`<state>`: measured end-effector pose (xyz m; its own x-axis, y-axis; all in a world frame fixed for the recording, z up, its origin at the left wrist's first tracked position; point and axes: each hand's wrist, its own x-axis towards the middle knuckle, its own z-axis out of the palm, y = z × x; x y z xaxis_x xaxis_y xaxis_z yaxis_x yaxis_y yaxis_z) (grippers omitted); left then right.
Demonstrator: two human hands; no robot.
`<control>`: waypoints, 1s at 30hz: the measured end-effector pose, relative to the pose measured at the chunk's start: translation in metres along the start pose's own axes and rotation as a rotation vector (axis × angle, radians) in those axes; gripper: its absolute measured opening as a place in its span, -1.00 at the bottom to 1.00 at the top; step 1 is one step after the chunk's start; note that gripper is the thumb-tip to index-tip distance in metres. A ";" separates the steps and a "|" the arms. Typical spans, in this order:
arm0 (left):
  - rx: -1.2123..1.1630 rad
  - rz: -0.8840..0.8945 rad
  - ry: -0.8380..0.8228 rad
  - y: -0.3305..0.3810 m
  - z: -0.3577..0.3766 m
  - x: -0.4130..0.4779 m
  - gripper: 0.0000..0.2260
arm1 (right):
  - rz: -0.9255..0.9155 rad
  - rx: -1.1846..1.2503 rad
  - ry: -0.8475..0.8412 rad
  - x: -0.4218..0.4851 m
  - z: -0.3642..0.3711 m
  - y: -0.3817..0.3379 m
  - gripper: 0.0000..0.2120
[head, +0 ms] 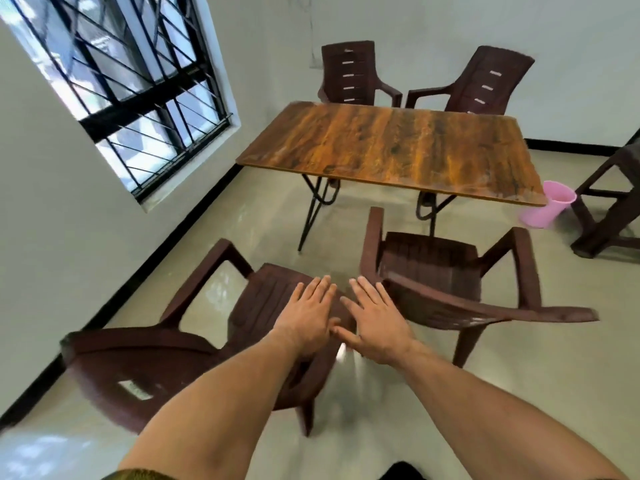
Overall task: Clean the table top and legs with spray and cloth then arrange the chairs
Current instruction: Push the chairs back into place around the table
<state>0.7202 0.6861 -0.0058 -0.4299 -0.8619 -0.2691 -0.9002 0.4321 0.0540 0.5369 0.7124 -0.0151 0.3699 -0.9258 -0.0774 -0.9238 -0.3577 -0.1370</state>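
**Wood-grain bench [391, 147] mid-room**

It stands on thin black legs. Brown plastic far-left chair [348, 74] and far-right chair [485, 81] sit at its far edge; near-left chair [145, 362] and near-right chair [436, 271] stand back from its near edge. Above the near-left chair, left hand [306, 318] and right hand [375, 320] spread flat side by side, each grip apart, fingers straight, holding nothing. Pink bin [550, 209] stands by the bench's right end; barred window [128, 84] at left.

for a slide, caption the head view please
Left hand and right hand, both open, held out at the nearest chair before the wooden table.
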 end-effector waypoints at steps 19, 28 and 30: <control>-0.129 -0.144 -0.287 -0.246 0.055 -0.208 -0.32 | 0.000 0.074 -0.094 -0.007 0.043 -0.350 -0.30; -0.116 -0.194 -0.232 -0.249 0.029 -0.153 -0.25 | -0.123 0.000 0.001 0.070 0.034 -0.285 -0.30; -0.099 -0.234 -0.097 -0.246 0.027 -0.130 -0.25 | -0.114 -0.042 0.014 0.095 0.033 -0.262 -0.25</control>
<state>0.9990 0.6991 -0.0103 -0.2048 -0.9037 -0.3759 -0.9788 0.1918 0.0723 0.8174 0.7221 -0.0195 0.4715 -0.8805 -0.0499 -0.8793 -0.4651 -0.1025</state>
